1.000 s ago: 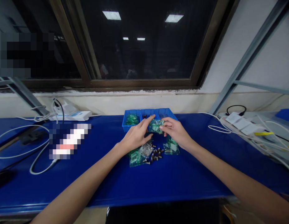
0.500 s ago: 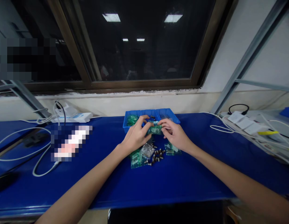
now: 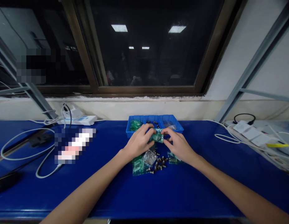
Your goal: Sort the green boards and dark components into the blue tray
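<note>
Between my two hands is a small green-tinted plastic bag [image 3: 158, 137] with thin metal pieces inside. My left hand [image 3: 141, 139] pinches its left side, and my right hand [image 3: 176, 143] grips the right end with thumb and fingers. Below them on the table lie another green bag [image 3: 139, 166] and a clear bag [image 3: 150, 158] of small parts. Loose screws [image 3: 160, 163] with dark parts are heaped beside these. A further green bag [image 3: 172, 158] sits partly under my right hand. Behind, a blue tray [image 3: 131, 134] has three compartments holding green bags, dark small parts and clear bags.
A white power strip [image 3: 80, 120] with cables stands at the back left, near a blurred-out object [image 3: 75, 146]. White adapters [image 3: 249, 132] and cables lie at the right. Metal frame legs [image 3: 240, 84] rise on both sides, in front of a window and wall.
The view has tilted up and shifted a little, so everything sits lower and further right. Both hands keep hold of the green bag; the right hand's fingers have shifted on its end.
</note>
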A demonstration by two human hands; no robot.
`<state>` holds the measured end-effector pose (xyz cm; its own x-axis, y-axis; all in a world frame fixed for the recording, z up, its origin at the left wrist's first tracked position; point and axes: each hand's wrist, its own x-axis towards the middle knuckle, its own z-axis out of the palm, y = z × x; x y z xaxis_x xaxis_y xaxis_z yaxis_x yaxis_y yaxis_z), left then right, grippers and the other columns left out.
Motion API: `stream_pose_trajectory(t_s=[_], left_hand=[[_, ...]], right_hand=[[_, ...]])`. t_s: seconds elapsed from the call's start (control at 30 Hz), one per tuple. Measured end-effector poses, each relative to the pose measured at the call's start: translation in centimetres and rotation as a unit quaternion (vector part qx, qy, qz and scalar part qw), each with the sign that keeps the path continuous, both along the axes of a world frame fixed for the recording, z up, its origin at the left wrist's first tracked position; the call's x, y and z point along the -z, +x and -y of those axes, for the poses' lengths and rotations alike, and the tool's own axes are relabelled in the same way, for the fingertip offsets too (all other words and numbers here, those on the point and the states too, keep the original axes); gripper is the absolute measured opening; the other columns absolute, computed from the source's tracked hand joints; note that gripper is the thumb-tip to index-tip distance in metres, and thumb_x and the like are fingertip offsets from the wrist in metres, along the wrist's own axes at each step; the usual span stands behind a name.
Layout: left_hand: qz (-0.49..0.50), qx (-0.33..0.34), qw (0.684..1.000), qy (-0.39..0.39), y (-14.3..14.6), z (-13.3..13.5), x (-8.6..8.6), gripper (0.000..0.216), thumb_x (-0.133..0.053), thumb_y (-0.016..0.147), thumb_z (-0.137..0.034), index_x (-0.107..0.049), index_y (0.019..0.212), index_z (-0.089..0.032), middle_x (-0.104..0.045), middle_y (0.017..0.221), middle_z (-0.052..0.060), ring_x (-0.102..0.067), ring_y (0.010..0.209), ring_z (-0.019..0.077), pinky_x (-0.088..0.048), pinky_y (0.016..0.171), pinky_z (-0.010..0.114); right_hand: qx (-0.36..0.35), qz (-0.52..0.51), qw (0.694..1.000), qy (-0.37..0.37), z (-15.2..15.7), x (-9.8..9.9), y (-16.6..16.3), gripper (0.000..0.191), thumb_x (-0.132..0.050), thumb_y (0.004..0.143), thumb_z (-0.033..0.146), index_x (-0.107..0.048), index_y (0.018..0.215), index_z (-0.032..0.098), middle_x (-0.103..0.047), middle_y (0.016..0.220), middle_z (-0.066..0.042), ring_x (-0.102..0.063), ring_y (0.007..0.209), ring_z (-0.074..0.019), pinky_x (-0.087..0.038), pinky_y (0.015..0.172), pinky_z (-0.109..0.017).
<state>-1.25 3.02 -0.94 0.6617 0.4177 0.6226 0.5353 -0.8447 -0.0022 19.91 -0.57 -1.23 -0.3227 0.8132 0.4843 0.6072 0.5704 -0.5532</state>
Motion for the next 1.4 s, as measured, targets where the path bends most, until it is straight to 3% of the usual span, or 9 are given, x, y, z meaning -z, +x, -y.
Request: stream_pose_trajectory(t_s=[0.23,0.37,0.5,0.67,0.87,0.97,1.1,1.27,1.4], left_hand=[[-0.007,-0.011,1.000,0.027,0.0,0.0,0.3,0.024,-0.056,0.083,-0.016,-0.049,0.107,-0.016,-0.050,0.121,0.014,-0.054,0.111,0.0290,-0.050,0.094,0.048],[-0.013,-0.009,0.999,0.028,0.0,0.1,0.4,0.024,-0.055,0.085,-0.016,-0.049,0.108,-0.016,-0.050,0.121,0.015,-0.053,0.111,0.0293,-0.050,0.092,0.045],[-0.016,-0.012,0.999,0.026,0.1,0.2,0.4,0.025,-0.055,0.084,-0.016,-0.048,0.107,-0.016,-0.051,0.121,0.015,-0.053,0.111,0.0295,-0.048,0.095,0.048],[-0.001,-0.038,0.999,0.030,0.3,0.4,0.2,0.026,-0.060,0.080,-0.017,-0.048,0.103,-0.016,-0.050,0.121,0.015,-0.053,0.110,0.0309,-0.050,0.091,0.048],[0.018,-0.092,0.995,0.045,0.4,0.5,0.2,0.025,-0.067,0.077,-0.022,-0.050,0.096,-0.017,-0.045,0.124,0.016,-0.051,0.111,0.0329,-0.052,0.087,0.049],[0.023,-0.100,0.994,0.032,0.4,0.5,0.1,0.025,-0.069,0.077,-0.025,-0.051,0.093,-0.017,-0.045,0.123,0.015,-0.051,0.111,0.0323,-0.054,0.084,0.048],[0.027,-0.085,0.996,0.025,0.4,0.5,-0.1,0.024,-0.063,0.082,-0.023,-0.053,0.102,-0.016,-0.048,0.120,0.014,-0.054,0.108,0.0300,-0.054,0.085,0.047],[0.027,-0.042,0.998,0.050,0.3,0.5,-0.2,0.029,-0.050,0.092,-0.022,-0.052,0.121,-0.017,-0.051,0.121,0.015,-0.055,0.110,0.0274,-0.055,0.086,0.045],[0.027,-0.034,0.996,0.072,0.4,0.4,-0.1,0.023,-0.044,0.097,-0.020,-0.055,0.117,-0.017,-0.056,0.117,0.014,-0.057,0.105,0.0249,-0.055,0.084,0.042]], right_hand=[[-0.039,-0.093,0.992,-0.075,0.1,-0.2,-0.1,0.008,-0.049,0.092,0.027,-0.049,0.099,0.024,-0.059,0.088,-0.002,-0.055,0.062,-0.0138,-0.045,0.056,-0.028],[-0.044,-0.126,0.986,-0.102,0.0,0.0,-0.4,0.017,-0.060,0.087,0.034,-0.048,0.093,0.023,-0.057,0.081,0.000,-0.055,0.068,-0.0150,-0.046,0.056,-0.027],[-0.036,-0.154,0.979,-0.129,-0.3,0.5,-0.5,0.016,-0.060,0.085,0.032,-0.048,0.086,0.023,-0.054,0.072,0.002,-0.053,0.060,-0.0136,-0.046,0.053,-0.026],[-0.035,-0.161,0.980,-0.112,-0.5,0.7,-0.4,0.011,-0.058,0.087,0.031,-0.052,0.083,0.023,-0.054,0.068,0.002,-0.053,0.058,-0.0140,-0.049,0.054,-0.028],[-0.023,-0.158,0.984,-0.078,-0.4,0.2,-0.3,0.011,-0.058,0.087,0.031,-0.055,0.081,0.022,-0.060,0.066,0.001,-0.059,0.061,-0.0153,-0.052,0.061,-0.032],[-0.032,-0.173,0.980,-0.094,-0.4,-0.1,-0.3,0.010,-0.059,0.087,0.032,-0.055,0.089,0.023,-0.061,0.067,0.001,-0.060,0.061,-0.0156,-0.053,0.062,-0.032],[-0.054,-0.196,0.972,-0.121,-0.5,-0.4,-0.1,0.020,-0.059,0.088,0.031,-0.053,0.106,0.024,-0.062,0.071,0.001,-0.062,0.063,-0.0160,-0.054,0.061,-0.032],[-0.077,-0.220,0.960,-0.155,-0.9,-0.3,0.2,0.016,-0.054,0.091,0.034,-0.056,0.101,0.021,-0.068,0.076,-0.002,-0.063,0.062,-0.0152,-0.052,0.060,-0.031],[-0.093,-0.249,0.948,-0.173,-1.1,0.1,0.3,0.021,-0.053,0.092,0.035,-0.056,0.107,0.021,-0.070,0.087,-0.007,-0.068,0.079,-0.0199,-0.053,0.060,-0.031]])
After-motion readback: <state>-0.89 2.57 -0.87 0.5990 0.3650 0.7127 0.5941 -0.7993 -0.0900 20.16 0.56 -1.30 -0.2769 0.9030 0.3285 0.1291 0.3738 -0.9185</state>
